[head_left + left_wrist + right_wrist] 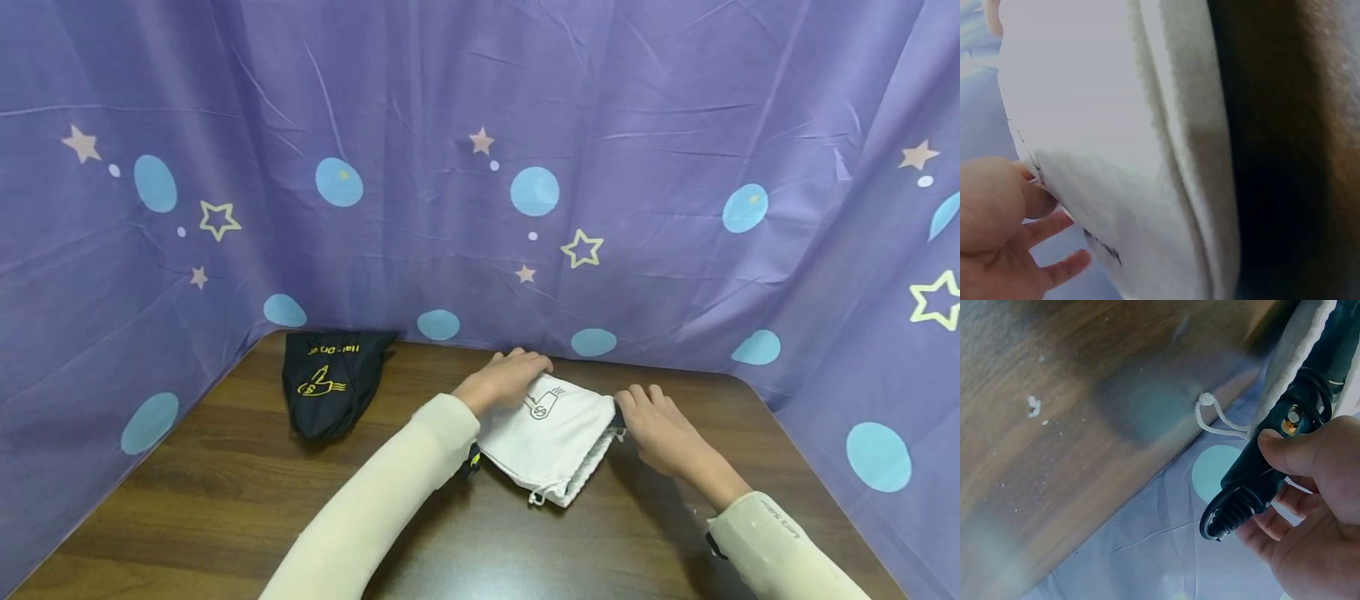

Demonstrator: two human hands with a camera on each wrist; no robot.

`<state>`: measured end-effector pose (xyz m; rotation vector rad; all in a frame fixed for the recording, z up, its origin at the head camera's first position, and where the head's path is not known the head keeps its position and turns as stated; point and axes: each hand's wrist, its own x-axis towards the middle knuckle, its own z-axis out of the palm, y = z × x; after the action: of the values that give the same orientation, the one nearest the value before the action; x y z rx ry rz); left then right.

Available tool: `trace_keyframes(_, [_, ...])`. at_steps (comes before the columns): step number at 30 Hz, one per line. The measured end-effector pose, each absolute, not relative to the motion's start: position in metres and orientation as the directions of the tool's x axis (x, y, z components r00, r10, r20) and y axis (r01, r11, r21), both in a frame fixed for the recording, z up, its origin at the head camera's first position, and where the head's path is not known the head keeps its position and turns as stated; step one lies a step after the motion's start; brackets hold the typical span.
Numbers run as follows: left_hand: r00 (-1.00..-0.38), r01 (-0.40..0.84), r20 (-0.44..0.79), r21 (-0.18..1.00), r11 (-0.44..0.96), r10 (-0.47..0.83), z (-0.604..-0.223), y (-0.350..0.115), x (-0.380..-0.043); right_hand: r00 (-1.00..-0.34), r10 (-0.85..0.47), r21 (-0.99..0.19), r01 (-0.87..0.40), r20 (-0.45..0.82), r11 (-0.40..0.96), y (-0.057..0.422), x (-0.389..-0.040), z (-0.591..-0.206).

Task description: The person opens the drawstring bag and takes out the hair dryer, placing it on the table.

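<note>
A white drawstring bag [551, 442] with a line drawing of a hair dryer lies on the table, its mouth facing the lower right. My left hand [510, 379] holds the bag at its far left edge; in the left wrist view the thumb and fingers of that hand [1004, 231] are at the cloth near the print. At the bag's mouth my right hand [663, 429] grips the dark handle of a hair dryer [1260, 469], its thumb on top. Cord coils lie along the handle, and the rest of the dryer is hidden inside the bag.
A black bag [330, 400] with yellow "Hair Dryer" lettering lies at the table's far left. White cord loops [1219, 422] hang from the white bag's mouth. Purple curtains [450, 167] with stars and dots enclose the wooden table [225, 500] at the back and sides.
</note>
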<state>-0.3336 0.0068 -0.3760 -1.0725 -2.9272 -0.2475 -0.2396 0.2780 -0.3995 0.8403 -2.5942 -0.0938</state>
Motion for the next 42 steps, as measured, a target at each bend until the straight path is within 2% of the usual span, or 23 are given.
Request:
trace_keyframes(4, [-0.764, 0.645, 0.085, 0.113, 0.756, 0.639, -0.380, 0.005, -0.338, -0.734, -0.580, 0.218, -0.538, 0.354, 0.814, 0.278, -0.240, -0.399])
trace_keyframes(10, [-0.751, 0.661, 0.115, 0.147, 0.736, 0.651, -0.381, 0.002, -0.341, -0.729, -0.579, 0.229, -0.532, 0.365, 0.815, 0.279, -0.240, -0.401])
trace_keyframes(17, [-0.685, 0.728, 0.170, 0.127, 0.673, 0.709, -0.379, -0.005, -0.346, -0.720, -0.576, 0.222, -0.534, 0.388, 0.816, 0.280, -0.241, -0.403])
trace_keyframes(24, [-0.646, 0.755, 0.200, 0.027, 0.655, 0.737, -0.378, -0.009, -0.346, -0.713, -0.575, 0.218, -0.535, 0.401, 0.816, 0.280, -0.242, -0.405])
trace_keyframes(31, [-0.648, 0.741, 0.238, -0.028, 0.671, 0.724, -0.381, -0.016, -0.347, -0.729, -0.568, 0.211, -0.530, 0.382, 0.821, 0.280, -0.241, -0.408])
trace_keyframes(42, [-0.691, 0.714, 0.206, 0.043, 0.699, 0.693, -0.380, -0.030, -0.348, -0.729, -0.559, 0.199, -0.526, 0.395, 0.827, 0.280, -0.241, -0.408])
